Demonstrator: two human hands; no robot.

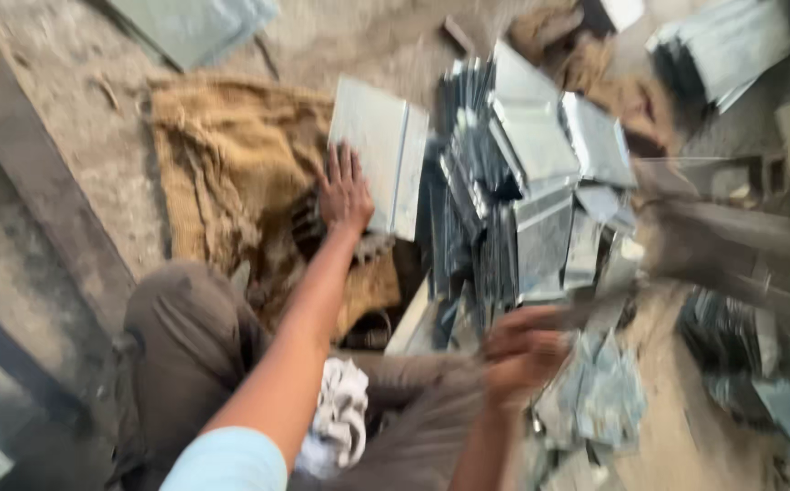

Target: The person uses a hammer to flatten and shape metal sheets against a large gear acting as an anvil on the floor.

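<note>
Your left hand (345, 191) lies flat, fingers spread, palm down on the near edge of a grey sheet-metal plate (381, 164); it presses on the plate rather than gripping it. The plate rests partly on a piece of brown burlap sacking (222, 155) spread over the dusty concrete floor (67, 82), a little left of the scene's middle.

Your right hand (522, 350) is nearer to you and to the right, badly smeared by motion (the whole right side of the view is blurred). Its fingers look curled, but you cannot tell whether they close on anything.

Just right of the plate, touching or nearly so, stands a jumbled heap of cut metal pieces (531, 173), some on edge, some tilted. More metal scraps (595, 391) lie near your right hand.

A crumpled white cloth (340, 423) sits on your lap, between your arms. A dark steel beam (31, 173) runs along the floor at the left.
</note>
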